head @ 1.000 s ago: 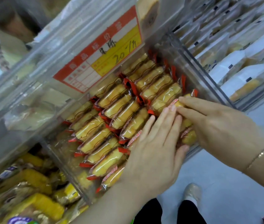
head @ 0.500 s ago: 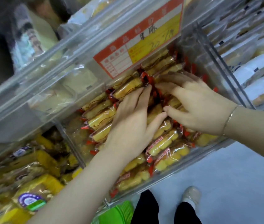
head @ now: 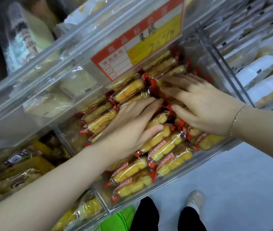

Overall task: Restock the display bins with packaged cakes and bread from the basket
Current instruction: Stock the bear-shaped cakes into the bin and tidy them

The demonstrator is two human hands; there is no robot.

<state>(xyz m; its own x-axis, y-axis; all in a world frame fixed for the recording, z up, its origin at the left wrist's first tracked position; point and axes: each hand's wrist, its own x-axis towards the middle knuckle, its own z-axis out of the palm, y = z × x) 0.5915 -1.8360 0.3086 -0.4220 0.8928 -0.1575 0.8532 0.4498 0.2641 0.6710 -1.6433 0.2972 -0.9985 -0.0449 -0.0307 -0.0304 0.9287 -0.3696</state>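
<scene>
Left hand (head: 129,125): grip slack, fingers straight and flat on the packaged cakes (head: 164,147), thumb against one packet; holds nothing. Right hand (head: 197,104): fingers spread, pressing down on packets further back; also holding nothing. Fingertips of both nearly meet mid-bin. Cakes lie in rows, yellow in clear wrap with red ends, filling the clear display bin (head: 219,147). Red-yellow price label (head: 137,42) above. Green basket (head: 119,220) below, by the floor.
</scene>
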